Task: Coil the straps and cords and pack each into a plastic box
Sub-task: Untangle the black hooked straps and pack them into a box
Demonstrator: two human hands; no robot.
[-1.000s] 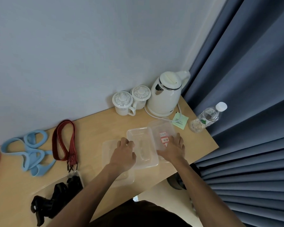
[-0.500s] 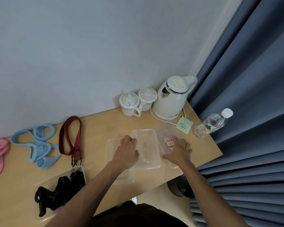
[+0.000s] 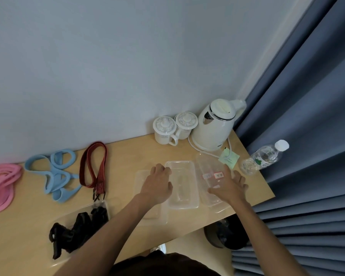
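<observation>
Three clear rectangular plastic boxes (image 3: 141, 177): left grip (image 3: 157, 186) clasps the middle box (image 3: 184, 186) by its rim; right grip (image 3: 228, 186) lies released, fingers spread, on the outer box (image 3: 207, 166) beneath it.

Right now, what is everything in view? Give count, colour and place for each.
pink strap: 1 bundle, pink, far left
blue strap: 1 tangle, blue, beside the pink
red strap: 1, dark red, beside the blue
black strap: 1, black, in its box, front left
clear boxes: 3 more, see-through, centre
mugs: 2, white, lidded, by wall
kettle: 1, white, beside mugs
note: 1, green, before kettle
bottle: 1, clear, right edge
curtain: 1, blue-grey, right
left hand: 1, over left box
right hand: 1, spread over right box
</observation>
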